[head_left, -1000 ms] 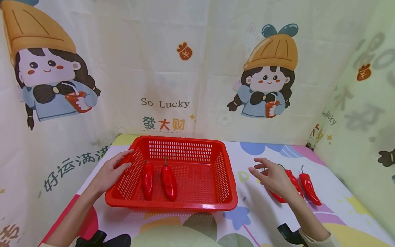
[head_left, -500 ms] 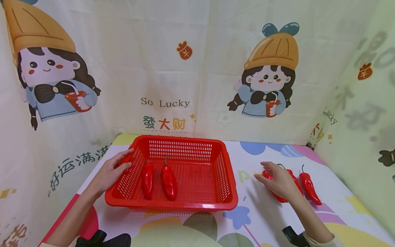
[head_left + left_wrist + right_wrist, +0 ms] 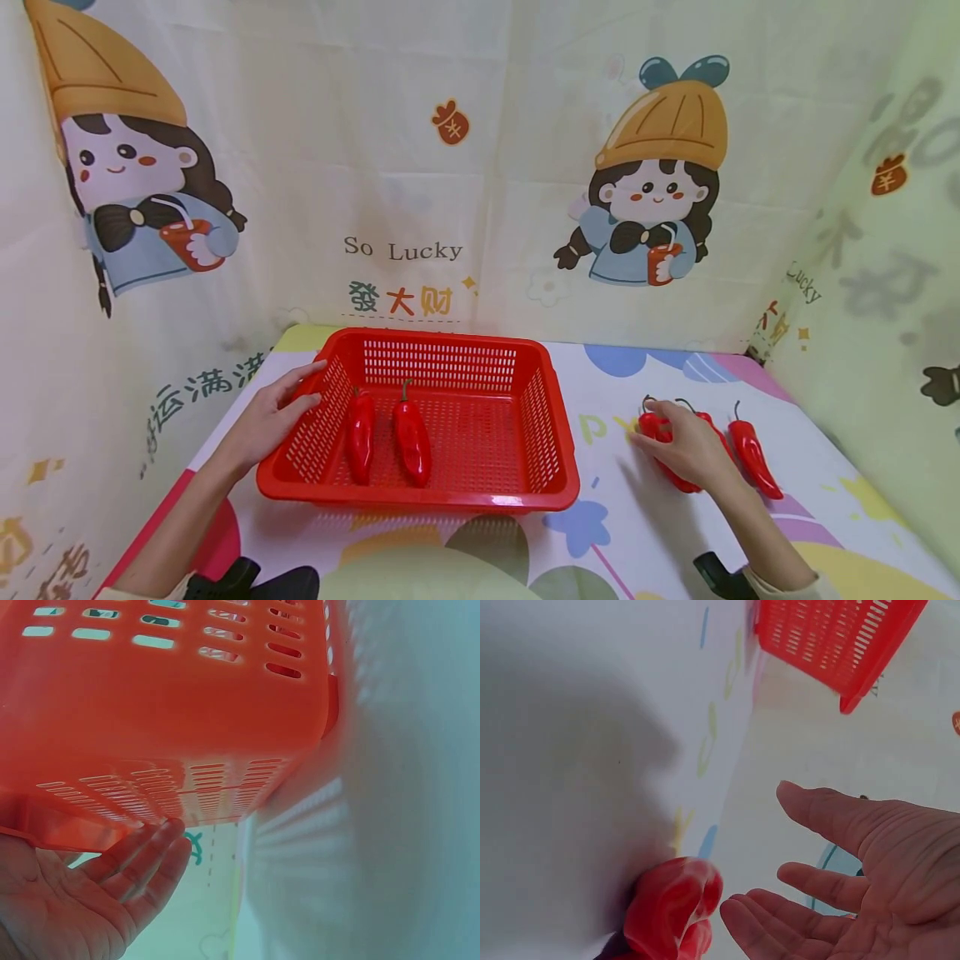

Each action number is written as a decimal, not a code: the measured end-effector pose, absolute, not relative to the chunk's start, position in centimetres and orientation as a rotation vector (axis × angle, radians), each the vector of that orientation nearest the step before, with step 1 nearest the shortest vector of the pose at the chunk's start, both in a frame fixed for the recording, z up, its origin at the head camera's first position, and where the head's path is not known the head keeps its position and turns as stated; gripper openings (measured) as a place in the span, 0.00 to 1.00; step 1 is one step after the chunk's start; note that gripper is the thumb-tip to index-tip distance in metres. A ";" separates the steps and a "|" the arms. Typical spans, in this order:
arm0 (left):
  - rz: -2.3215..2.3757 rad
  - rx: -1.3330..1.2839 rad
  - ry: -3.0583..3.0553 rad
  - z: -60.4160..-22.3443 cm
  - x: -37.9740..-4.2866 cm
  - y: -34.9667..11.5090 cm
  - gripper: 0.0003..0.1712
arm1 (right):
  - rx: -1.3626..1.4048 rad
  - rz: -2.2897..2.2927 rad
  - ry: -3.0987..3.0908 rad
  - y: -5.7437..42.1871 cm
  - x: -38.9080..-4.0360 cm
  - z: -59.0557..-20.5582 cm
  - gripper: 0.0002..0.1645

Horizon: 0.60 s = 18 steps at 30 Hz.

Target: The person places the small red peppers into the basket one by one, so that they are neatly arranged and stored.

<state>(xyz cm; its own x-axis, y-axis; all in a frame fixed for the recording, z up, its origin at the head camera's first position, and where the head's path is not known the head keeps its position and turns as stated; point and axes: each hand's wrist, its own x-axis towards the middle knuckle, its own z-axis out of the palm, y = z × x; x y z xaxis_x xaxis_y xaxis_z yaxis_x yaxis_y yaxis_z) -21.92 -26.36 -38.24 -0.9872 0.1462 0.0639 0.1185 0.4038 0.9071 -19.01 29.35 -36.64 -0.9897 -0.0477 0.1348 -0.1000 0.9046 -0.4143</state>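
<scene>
My left hand (image 3: 266, 421) rests against the left side of a red plastic basket (image 3: 420, 502). In the left wrist view its extended fingers (image 3: 154, 874) lie along the outer wall under the rim. Two red chili peppers lie inside the basket, one on the left (image 3: 360, 437) and one beside it (image 3: 412, 442). My right hand (image 3: 688, 446) hovers over a red chili pepper (image 3: 655, 427) on the table, partly covering it. In the right wrist view, the fingers are spread and apart from the pepper (image 3: 667, 907).
Right of the hand lie two more red chili peppers, one partly hidden (image 3: 716, 429) and one fully visible (image 3: 753, 458). A patterned cloth covers the table (image 3: 600, 475). Printed curtains (image 3: 510, 250) stand behind and at both sides.
My right hand has moved right and down, closer to the leftmost pepper on the table. The left hand stays at the basket, and the basket and peppers have not moved.
</scene>
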 end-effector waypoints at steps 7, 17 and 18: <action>1.681 0.240 2.609 -38.1 -22.0 -26.5 0.37 | 0.082 0.663 -2.969 30.0 -19.1 -37.0 0.41; 1.707 0.254 2.582 -38.2 -21.8 -26.3 0.38 | 0.028 0.657 -3.006 30.6 -19.3 -37.4 0.41; 1.711 0.249 2.580 -38.1 -21.8 -26.3 0.38 | 0.026 0.671 -3.005 30.6 -19.2 -37.5 0.41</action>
<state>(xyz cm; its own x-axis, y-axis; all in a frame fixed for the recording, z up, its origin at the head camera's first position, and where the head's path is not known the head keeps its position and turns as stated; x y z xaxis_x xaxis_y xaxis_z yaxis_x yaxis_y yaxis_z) -21.76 -26.29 -38.13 -0.9865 0.1528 0.0586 0.1135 0.3807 0.9177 -19.24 30.58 -37.49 -0.9979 -0.0031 0.0642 -0.0301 0.9050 -0.4243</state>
